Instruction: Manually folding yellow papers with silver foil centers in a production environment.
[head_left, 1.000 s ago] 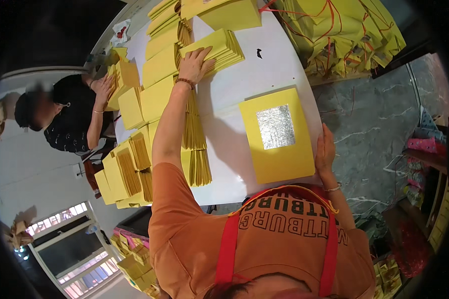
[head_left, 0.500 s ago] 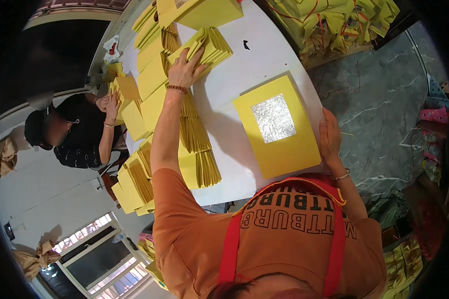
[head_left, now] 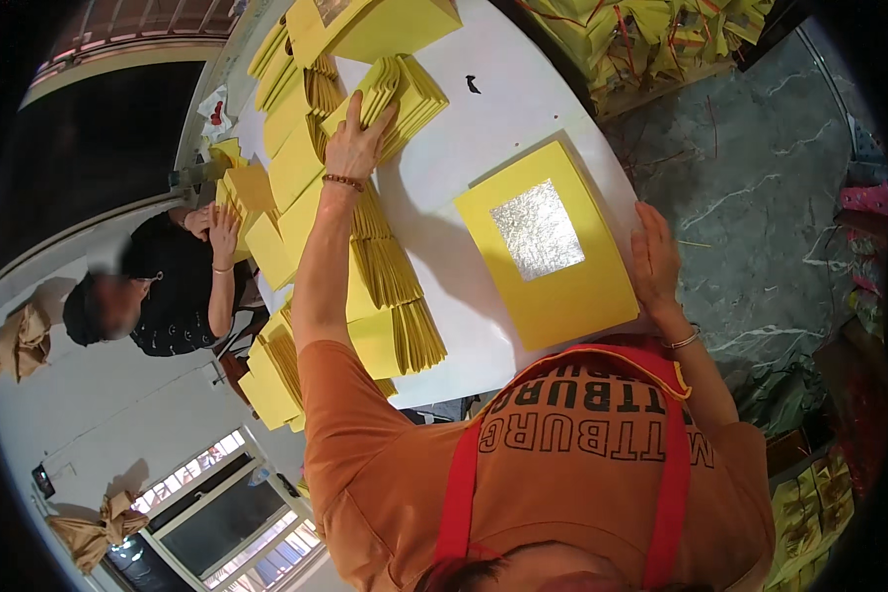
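My left hand [head_left: 355,140] reaches over the table and grips a folded bundle of yellow paper [head_left: 411,109], its fingers spread across the layered folds. The bundle leans on rows of similar folded yellow bundles [head_left: 385,266]. My right hand [head_left: 656,259] holds nothing; its fingers are stretched out along the table's right edge. It lies beside a flat stack of yellow paper sheets [head_left: 582,296]. A silver foil square [head_left: 537,229] covers the middle of the top sheet.
Across the white table [head_left: 439,212], a person in black [head_left: 173,281] handles yellow paper. A small black scrap [head_left: 473,85] lies near the far end. Yellow paper bundles with red ties [head_left: 651,39] fill a container at the upper right. Grey marbled floor [head_left: 740,197] lies to the right.
The view has shifted slightly. My left hand stays on the folded bundle, whose folds now bulge up more between the fingers. My right hand keeps its place beside the stack.
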`<act>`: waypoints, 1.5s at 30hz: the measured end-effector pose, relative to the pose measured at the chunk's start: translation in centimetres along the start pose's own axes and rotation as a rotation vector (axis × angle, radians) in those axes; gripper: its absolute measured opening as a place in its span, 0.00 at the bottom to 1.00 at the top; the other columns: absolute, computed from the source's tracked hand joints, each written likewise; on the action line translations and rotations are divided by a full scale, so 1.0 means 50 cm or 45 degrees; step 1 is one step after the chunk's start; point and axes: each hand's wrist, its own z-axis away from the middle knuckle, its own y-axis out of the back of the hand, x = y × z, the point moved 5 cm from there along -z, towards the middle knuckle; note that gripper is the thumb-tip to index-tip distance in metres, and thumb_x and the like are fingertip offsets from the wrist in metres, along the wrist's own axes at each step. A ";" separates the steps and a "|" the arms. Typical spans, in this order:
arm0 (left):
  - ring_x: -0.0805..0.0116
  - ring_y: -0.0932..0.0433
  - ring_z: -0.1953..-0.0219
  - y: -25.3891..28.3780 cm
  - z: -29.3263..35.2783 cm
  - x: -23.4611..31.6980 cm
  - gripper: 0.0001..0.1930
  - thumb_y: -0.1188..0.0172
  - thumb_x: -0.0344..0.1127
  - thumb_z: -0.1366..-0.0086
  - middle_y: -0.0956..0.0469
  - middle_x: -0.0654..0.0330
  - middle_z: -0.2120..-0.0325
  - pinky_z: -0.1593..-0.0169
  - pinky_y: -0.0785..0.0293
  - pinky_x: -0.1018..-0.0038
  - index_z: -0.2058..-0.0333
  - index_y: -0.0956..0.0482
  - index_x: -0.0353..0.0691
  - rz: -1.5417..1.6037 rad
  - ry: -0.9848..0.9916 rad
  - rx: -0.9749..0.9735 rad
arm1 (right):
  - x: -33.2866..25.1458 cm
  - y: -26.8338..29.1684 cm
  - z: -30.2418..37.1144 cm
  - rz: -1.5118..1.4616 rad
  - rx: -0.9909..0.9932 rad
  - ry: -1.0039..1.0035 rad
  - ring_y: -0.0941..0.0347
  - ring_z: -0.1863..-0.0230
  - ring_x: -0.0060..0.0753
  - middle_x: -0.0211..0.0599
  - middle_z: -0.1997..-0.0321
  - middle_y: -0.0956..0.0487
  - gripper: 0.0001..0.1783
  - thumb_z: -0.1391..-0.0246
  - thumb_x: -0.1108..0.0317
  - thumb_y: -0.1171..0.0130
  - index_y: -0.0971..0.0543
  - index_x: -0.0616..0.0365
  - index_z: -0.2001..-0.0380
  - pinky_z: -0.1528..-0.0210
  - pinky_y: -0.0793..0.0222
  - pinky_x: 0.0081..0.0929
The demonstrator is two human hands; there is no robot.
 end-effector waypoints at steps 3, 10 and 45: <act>0.58 0.24 0.71 0.004 0.007 0.015 0.23 0.39 0.46 0.47 0.36 0.52 0.48 0.71 0.24 0.69 0.50 0.29 0.68 -0.029 -0.012 0.099 | 0.001 -0.001 0.000 -0.001 0.004 -0.017 0.37 0.44 0.47 0.46 0.44 0.33 0.22 0.41 0.62 0.60 0.32 0.60 0.47 0.43 0.43 0.34; 0.61 0.26 0.70 -0.003 0.007 0.010 0.24 0.38 0.51 0.50 0.35 0.54 0.50 0.70 0.24 0.69 0.52 0.28 0.67 -0.072 -0.061 0.134 | -0.004 0.003 -0.003 0.023 -0.023 -0.024 0.37 0.44 0.46 0.45 0.44 0.33 0.22 0.41 0.62 0.60 0.32 0.59 0.46 0.43 0.43 0.35; 0.59 0.27 0.70 -0.017 0.017 0.036 0.24 0.38 0.38 0.53 0.37 0.52 0.46 0.71 0.28 0.68 0.54 0.27 0.65 -0.192 0.014 0.116 | 0.002 0.003 -0.002 0.080 -0.035 -0.056 0.36 0.46 0.44 0.40 0.44 0.33 0.22 0.42 0.58 0.57 0.31 0.55 0.47 0.44 0.43 0.38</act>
